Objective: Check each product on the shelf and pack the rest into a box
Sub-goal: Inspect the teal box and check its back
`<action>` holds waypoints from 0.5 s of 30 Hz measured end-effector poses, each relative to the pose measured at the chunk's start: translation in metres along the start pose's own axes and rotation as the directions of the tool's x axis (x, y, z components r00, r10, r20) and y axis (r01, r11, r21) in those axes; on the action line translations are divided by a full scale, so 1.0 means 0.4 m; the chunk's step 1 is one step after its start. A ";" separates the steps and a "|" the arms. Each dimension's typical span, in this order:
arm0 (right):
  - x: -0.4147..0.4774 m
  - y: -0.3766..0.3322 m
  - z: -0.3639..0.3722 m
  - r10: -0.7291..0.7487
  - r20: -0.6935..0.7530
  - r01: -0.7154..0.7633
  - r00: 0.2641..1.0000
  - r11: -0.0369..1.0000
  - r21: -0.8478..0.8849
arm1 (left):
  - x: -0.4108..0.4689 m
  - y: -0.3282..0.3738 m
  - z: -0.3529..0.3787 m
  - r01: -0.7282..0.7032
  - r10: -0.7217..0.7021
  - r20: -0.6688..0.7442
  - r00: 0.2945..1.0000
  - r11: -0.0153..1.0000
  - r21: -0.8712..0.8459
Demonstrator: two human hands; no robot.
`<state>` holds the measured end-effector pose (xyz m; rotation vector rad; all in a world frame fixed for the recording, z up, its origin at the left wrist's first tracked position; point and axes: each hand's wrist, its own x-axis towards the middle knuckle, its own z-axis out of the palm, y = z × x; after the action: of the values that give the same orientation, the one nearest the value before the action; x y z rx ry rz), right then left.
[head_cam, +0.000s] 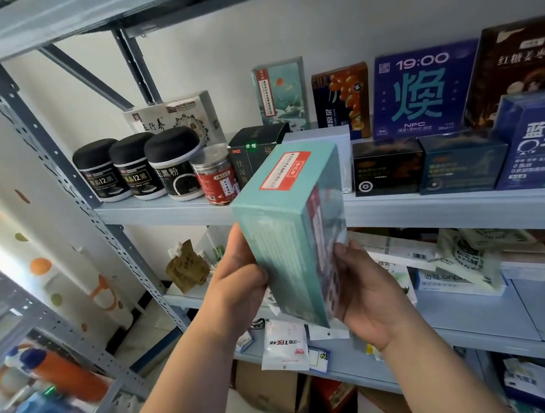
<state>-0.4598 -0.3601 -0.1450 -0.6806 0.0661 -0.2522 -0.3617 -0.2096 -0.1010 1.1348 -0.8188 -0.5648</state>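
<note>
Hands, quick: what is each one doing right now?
Left hand: holding the teal box, fingers curled round its left side.
Right hand: holding the same teal box from the right.

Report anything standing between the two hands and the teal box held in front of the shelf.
Nothing visible does. The left hand grips the teal box on its left side and the right hand holds its lower right side, both touching it directly. The box is held up in front of the shelf.
</note>
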 end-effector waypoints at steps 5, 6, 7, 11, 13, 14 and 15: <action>-0.015 -0.014 -0.008 0.000 -0.075 -0.007 0.997 0.995 -0.097 | 0.013 0.006 -0.005 0.046 -0.043 -0.172 0.984 0.999 0.012; -0.018 -0.016 -0.014 -0.002 -0.089 -0.008 0.996 0.994 -0.110 | 0.017 0.011 -0.003 0.047 -0.037 -0.208 0.978 0.998 0.044; -0.023 -0.021 -0.011 -0.005 -0.096 -0.008 0.995 0.991 -0.131 | 0.020 0.014 -0.002 0.039 -0.017 -0.261 0.965 0.996 0.077; -0.028 -0.024 -0.013 -0.063 -0.098 0.040 0.993 0.976 -0.213 | 0.031 0.026 0.007 0.023 0.011 -0.391 0.921 0.996 0.083; -0.033 -0.025 -0.009 -0.088 -0.116 0.059 0.989 0.971 -0.232 | 0.034 0.025 0.005 0.049 0.009 -0.386 0.922 0.989 0.141; -0.033 -0.026 -0.008 -0.099 -0.128 0.068 0.987 0.970 -0.232 | 0.034 0.025 0.005 0.067 -0.015 -0.360 0.933 0.989 0.133; -0.036 -0.030 0.000 -0.110 -0.136 0.075 0.985 0.969 -0.237 | 0.036 0.022 0.001 0.088 -0.038 -0.339 0.940 0.987 0.132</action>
<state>-0.4763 -0.3656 -0.1379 -0.8975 0.2092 -0.3896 -0.3536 -0.2176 -0.0887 1.3513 -0.5348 -0.3528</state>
